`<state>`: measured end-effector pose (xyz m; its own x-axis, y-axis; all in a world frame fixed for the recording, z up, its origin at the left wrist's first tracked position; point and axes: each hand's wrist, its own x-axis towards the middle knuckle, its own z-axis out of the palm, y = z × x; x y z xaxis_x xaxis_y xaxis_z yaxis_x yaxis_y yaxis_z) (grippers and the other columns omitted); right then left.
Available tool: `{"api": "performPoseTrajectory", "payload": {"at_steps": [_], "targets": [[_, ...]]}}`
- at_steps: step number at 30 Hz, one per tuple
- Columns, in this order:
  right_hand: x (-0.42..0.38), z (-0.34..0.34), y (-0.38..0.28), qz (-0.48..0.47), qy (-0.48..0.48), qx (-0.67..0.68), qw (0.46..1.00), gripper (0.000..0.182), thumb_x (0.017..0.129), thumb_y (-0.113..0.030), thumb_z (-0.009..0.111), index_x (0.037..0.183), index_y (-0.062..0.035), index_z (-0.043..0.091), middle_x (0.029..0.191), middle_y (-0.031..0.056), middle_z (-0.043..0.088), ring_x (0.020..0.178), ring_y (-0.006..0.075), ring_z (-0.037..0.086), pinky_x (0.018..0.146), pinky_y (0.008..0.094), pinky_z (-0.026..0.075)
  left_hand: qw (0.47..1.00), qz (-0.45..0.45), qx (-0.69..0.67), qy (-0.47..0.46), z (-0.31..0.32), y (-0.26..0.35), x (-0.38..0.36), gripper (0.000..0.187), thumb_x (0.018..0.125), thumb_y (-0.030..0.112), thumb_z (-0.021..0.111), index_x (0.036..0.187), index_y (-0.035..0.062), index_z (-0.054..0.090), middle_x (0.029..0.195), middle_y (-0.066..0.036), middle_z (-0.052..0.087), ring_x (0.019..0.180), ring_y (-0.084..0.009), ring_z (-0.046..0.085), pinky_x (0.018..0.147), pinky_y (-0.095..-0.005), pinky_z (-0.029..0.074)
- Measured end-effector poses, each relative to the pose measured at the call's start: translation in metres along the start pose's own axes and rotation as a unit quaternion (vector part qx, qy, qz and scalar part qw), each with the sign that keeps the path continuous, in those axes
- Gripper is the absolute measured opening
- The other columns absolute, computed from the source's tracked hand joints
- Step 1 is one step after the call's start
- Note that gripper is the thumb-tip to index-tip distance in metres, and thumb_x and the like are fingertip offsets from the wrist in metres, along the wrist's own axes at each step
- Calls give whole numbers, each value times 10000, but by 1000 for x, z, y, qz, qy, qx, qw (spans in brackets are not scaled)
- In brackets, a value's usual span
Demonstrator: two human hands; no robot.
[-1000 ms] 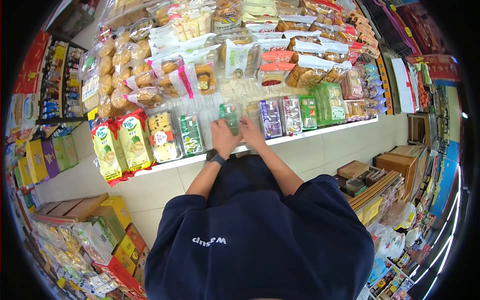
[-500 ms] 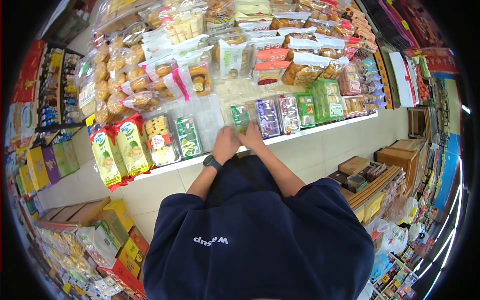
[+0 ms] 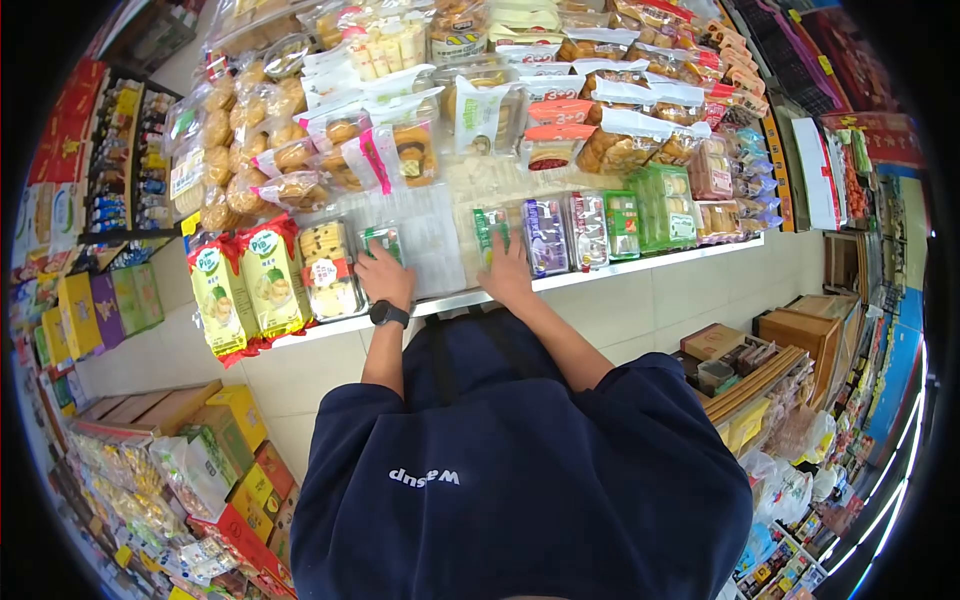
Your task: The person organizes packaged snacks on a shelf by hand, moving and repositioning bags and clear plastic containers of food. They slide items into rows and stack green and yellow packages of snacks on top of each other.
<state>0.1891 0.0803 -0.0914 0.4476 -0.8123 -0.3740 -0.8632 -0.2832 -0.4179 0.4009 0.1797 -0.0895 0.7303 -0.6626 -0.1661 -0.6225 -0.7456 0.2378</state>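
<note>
My left hand [image 3: 388, 277], with a dark watch on its wrist, lies over a green-and-white snack pack [image 3: 385, 238] in the front row, its fingers spread and covering the lower part. A second green pack [image 3: 490, 224] lies under the fingertips of my right hand [image 3: 508, 272], whose fingers are also apart. Between the two hands is a bare strip of clear plastic sheet [image 3: 435, 255]. Left of my left hand is a clear box of cookies [image 3: 328, 275]. A purple pack [image 3: 545, 237] stands just right of my right hand.
Yellow-and-red bags [image 3: 272, 280] fill the left front corner. Right of the purple pack come a dark red pack [image 3: 588, 230] and green boxes [image 3: 663, 208]. Bagged breads [image 3: 630, 140] rise in rows behind. A white table edge [image 3: 640, 263] runs along the front.
My left hand has moved left, away from my right hand, onto the left green pack. My right hand has spread its fingers over the other green pack. The view has shifted slightly.
</note>
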Motion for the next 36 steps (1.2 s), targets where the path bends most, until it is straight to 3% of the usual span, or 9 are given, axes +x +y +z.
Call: {"api": "performPoseTrajectory", "payload": {"at_steps": [9,15,18,21,26,29,32,35,36], "targets": [[0,3,45,-9,49,195,980,719,954,-325,667,1495,67,402,1504,315,445,1426,427,420,1175,433,355,983,80,-164,-29,-3,69,-6,957,652,341,904,1360,-48,392,1165,-276,516,1105,-468,539,917,-514,518],[8,-18,34,123,20,354,927,646,1046,-394,529,1461,95,452,1457,322,515,1375,390,506,1156,388,365,964,95,-209,-135,35,142,-23,838,707,336,860,1303,-51,416,1194,-299,499,1109,-488,545,916,-520,520],[11,-19,29,96,14,365,926,501,1031,-342,522,1238,114,554,1240,334,603,1202,460,569,1068,464,416,953,142,-238,-120,72,139,-33,771,768,254,809,1328,-69,390,1252,-360,464,1015,-544,595,860,-560,534],[16,-7,31,40,46,335,940,483,1023,-345,533,1183,110,555,1221,342,590,1183,472,562,1041,486,417,937,243,-227,-109,104,125,-43,739,838,198,734,1388,-106,346,1288,-415,440,1051,-606,586,860,-582,538],[19,5,38,32,20,276,960,589,1014,-387,546,1262,144,494,1307,372,528,1236,495,522,1067,498,403,919,290,-206,-172,107,112,-47,696,883,208,679,1399,-138,365,1408,-454,363,1099,-605,586,900,-563,546],[19,26,46,36,41,218,974,675,1005,-422,556,1319,166,450,1353,395,489,1274,511,497,1096,500,390,915,312,-162,-200,90,112,-56,650,880,268,683,1353,-112,449,1340,-374,461,1318,-625,390,967,-561,534],[16,25,46,43,25,209,977,734,995,-449,566,1350,177,424,1377,410,465,1306,523,470,1116,500,380,914,280,-205,-209,76,107,-61,649,869,322,701,1320,-97,493,1293,-360,511,1268,-573,483,941,-555,534],[15,10,43,36,-9,221,975,675,985,-421,592,1325,147,459,1331,386,503,1275,507,491,1090,495,397,890,121,-275,-343,14,100,-43,641,852,344,716,1310,-60,520,1175,-332,584,1244,-496,521,930,-546,515],[13,10,46,18,7,217,976,619,987,-395,599,1307,123,488,1302,363,534,1249,483,517,1074,486,406,925,146,-263,-232,33,79,-40,657,833,345,737,1315,-43,519,1214,-332,569,1232,-485,528,944,-540,506]]}}
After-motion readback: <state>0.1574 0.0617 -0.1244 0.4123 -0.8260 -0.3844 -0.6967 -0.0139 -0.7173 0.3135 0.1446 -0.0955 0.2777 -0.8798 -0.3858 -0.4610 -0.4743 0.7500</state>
